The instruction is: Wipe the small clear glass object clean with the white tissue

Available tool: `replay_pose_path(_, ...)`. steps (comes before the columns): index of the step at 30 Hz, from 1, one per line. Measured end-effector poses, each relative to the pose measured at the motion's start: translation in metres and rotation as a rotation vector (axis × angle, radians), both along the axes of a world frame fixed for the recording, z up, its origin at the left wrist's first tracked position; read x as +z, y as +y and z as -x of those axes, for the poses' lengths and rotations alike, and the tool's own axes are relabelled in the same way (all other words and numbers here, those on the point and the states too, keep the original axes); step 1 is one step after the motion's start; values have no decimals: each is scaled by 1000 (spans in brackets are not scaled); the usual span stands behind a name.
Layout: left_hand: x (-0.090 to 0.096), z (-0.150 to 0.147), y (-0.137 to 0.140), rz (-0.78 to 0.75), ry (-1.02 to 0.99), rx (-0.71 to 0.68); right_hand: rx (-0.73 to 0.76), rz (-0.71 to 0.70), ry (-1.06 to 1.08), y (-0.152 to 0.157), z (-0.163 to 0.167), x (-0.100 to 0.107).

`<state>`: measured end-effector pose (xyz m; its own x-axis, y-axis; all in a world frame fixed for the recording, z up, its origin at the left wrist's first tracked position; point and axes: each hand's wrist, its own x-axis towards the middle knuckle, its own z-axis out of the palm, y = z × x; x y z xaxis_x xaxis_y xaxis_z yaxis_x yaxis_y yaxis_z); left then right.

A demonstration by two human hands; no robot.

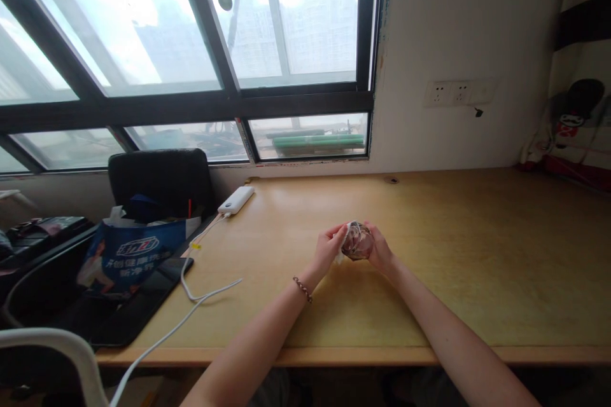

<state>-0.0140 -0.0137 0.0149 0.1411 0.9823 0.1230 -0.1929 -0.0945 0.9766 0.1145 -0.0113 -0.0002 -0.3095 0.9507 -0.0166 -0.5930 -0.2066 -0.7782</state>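
Broad windows (186, 108) stand behind the table (487, 273). Left of the table is a blue bag (128, 257); along its left side lie a white power bank (236, 201) and white cable (217, 290). Over the table's middle, the left hand (328, 248) pinches a white, tissue-like piece (340, 257) against a round, patterned object (357, 243). Handling seems under way; what is done or left cannot be told. The object's outline is near-circular, without a clear long axis; its facing is unclear. The right hand (380, 251) grips its right side.
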Motion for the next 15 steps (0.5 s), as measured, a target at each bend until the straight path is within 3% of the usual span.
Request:
replay_pose_path(8, -3, 2, 1, 117, -72, -47, -168, -25, 87, 1, -4, 7)
replay_pose_path(15, -11, 1, 2, 68, -57, -20, -226, -60, 138, 3, -6, 10)
